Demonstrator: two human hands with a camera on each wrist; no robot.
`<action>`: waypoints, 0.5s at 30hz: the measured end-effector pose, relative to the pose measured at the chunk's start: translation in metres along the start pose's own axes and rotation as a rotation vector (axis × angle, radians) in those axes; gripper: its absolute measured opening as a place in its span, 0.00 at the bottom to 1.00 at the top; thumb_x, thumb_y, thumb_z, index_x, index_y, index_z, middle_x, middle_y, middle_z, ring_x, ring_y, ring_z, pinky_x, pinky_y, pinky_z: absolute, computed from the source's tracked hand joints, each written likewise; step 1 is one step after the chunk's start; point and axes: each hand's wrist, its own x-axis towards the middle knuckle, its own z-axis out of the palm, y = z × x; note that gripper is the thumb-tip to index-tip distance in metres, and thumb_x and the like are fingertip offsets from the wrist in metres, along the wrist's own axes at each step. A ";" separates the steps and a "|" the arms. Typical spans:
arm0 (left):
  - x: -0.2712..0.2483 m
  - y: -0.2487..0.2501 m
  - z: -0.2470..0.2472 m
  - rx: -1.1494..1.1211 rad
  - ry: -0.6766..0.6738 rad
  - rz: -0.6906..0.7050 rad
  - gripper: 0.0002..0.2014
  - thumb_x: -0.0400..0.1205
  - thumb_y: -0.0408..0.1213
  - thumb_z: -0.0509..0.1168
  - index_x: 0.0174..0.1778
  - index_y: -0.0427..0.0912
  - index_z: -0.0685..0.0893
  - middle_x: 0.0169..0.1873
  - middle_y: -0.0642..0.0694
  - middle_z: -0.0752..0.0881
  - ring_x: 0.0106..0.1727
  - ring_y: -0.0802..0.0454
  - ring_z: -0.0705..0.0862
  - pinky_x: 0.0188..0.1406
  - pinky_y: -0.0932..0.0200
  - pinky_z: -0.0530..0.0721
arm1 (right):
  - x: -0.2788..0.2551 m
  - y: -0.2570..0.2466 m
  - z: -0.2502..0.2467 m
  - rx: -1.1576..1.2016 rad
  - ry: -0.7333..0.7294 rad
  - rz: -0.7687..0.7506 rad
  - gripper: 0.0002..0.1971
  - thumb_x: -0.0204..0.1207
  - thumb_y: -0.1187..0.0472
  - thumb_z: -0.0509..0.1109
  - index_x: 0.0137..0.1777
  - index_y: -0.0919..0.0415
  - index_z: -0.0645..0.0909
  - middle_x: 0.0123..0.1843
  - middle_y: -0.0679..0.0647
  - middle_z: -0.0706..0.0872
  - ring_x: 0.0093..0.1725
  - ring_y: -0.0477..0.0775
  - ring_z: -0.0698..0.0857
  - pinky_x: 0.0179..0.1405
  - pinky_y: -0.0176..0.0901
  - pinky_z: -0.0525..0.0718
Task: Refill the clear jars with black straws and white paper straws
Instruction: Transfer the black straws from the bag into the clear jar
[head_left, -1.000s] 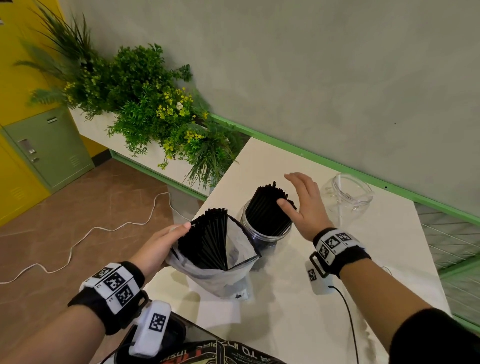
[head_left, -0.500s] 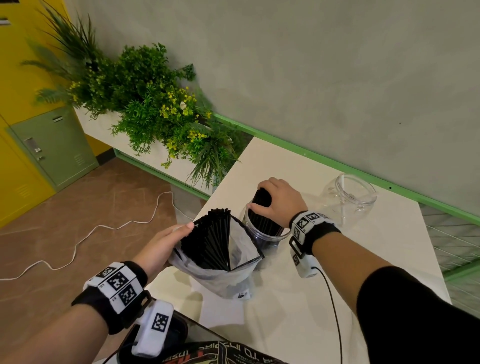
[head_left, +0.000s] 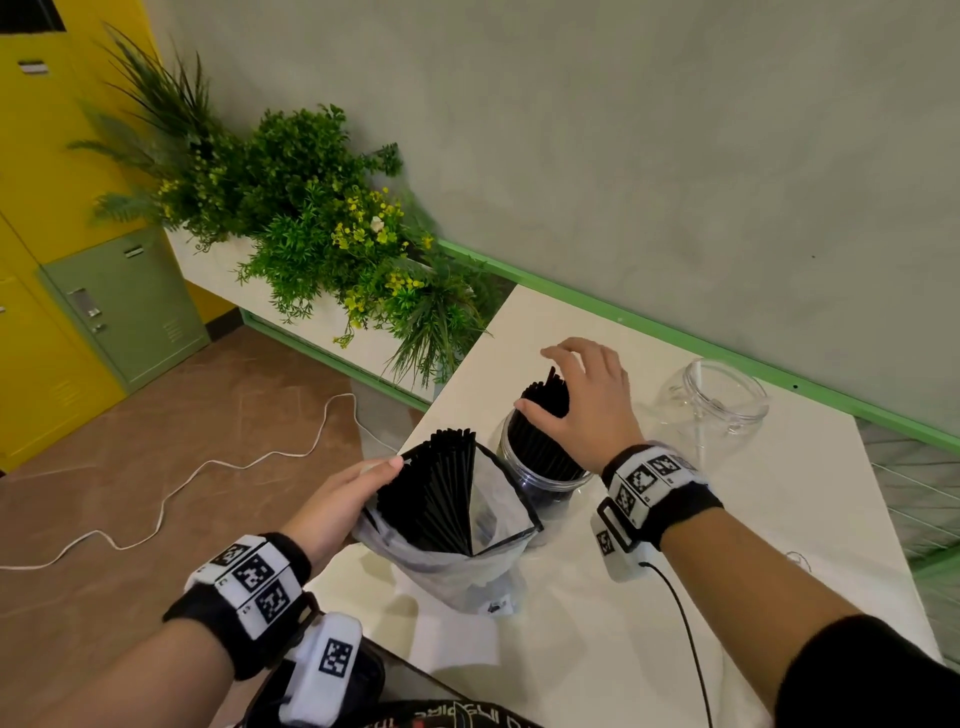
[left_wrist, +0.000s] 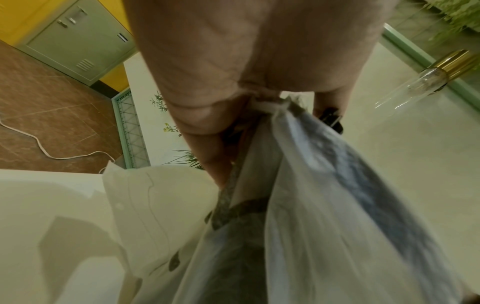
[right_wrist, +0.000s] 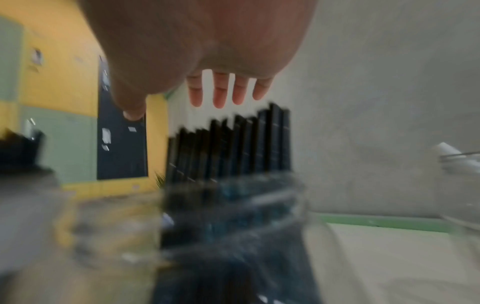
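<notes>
A clear jar (head_left: 543, 480) packed with black straws (head_left: 545, 410) stands mid-table. My right hand (head_left: 540, 382) arches over their tops, its thumb beside the bundle. In the right wrist view its fingers (right_wrist: 220, 93) are straight, just above the black straws (right_wrist: 233, 144), holding nothing. My left hand (head_left: 382, 470) pinches the rim of a clear plastic bag (head_left: 452, 564) that holds more black straws (head_left: 441, 493); the pinch (left_wrist: 259, 100) on the bag (left_wrist: 324, 205) shows in the left wrist view. A second clear jar (head_left: 722, 400) stands to the right with one white straw (head_left: 700, 415) in it.
The white table (head_left: 753, 545) runs along a grey wall with a green ledge (head_left: 675, 338). A planter of green plants (head_left: 322, 234) borders the table's far left. White paper (left_wrist: 145, 205) lies under the bag. A white cable (head_left: 171, 493) lies on the floor.
Half a second ago my right hand was curled down over the jar's straw tops; it has since lifted and spread open. The left hand keeps its hold on the bag.
</notes>
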 end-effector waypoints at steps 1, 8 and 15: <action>0.000 0.001 0.001 -0.006 0.005 -0.008 0.30 0.68 0.62 0.74 0.59 0.47 0.86 0.53 0.46 0.91 0.57 0.47 0.89 0.63 0.44 0.82 | -0.007 -0.010 -0.006 0.124 0.051 0.004 0.30 0.72 0.36 0.64 0.68 0.54 0.76 0.65 0.52 0.75 0.66 0.54 0.70 0.66 0.48 0.71; -0.001 -0.001 0.003 -0.010 0.036 0.001 0.43 0.48 0.70 0.79 0.55 0.46 0.88 0.51 0.44 0.92 0.54 0.46 0.90 0.59 0.46 0.83 | -0.072 -0.089 0.009 0.790 -0.315 0.201 0.42 0.67 0.45 0.80 0.77 0.46 0.61 0.69 0.45 0.70 0.64 0.39 0.74 0.63 0.35 0.77; -0.004 0.000 0.008 0.010 0.051 -0.044 0.16 0.82 0.48 0.63 0.59 0.44 0.86 0.52 0.43 0.91 0.57 0.44 0.89 0.63 0.45 0.83 | -0.071 -0.095 0.051 0.633 -0.394 0.239 0.59 0.53 0.36 0.83 0.82 0.52 0.56 0.70 0.48 0.68 0.74 0.51 0.67 0.78 0.53 0.67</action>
